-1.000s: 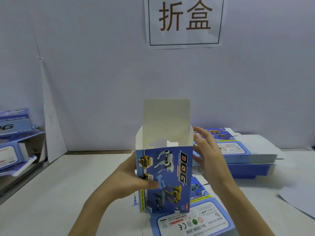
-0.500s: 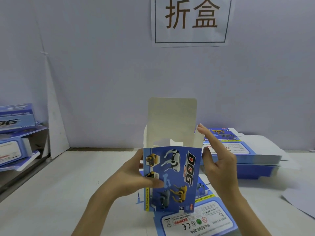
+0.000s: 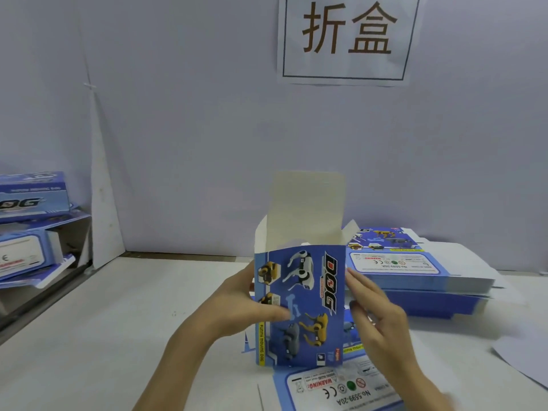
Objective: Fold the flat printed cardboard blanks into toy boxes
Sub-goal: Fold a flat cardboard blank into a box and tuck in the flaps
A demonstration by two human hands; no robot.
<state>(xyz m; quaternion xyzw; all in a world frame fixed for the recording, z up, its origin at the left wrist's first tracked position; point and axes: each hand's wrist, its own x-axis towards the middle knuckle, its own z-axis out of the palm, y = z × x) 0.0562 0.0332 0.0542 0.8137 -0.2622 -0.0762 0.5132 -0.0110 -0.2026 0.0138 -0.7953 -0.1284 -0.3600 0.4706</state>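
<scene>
A blue printed toy box (image 3: 308, 304) with dog pictures stands upright at the centre, its top open and the white lid flap (image 3: 308, 203) sticking straight up. My left hand (image 3: 237, 310) grips the box's left side, thumb across the front panel. My right hand (image 3: 373, 312) lies against the box's right side with fingers fairly straight. Under the box lies a flat blank (image 3: 341, 390), warning label facing up.
A thick stack of flat blanks (image 3: 415, 271) sits to the right rear. Folded boxes (image 3: 26, 226) are piled on a lower shelf at the left. A loose white sheet (image 3: 522, 357) lies at the right edge. A wall with a paper sign (image 3: 347, 37) stands close behind.
My right hand has dropped from the box's upper right side flap to lower along the right side. The box stays upright in my left hand.
</scene>
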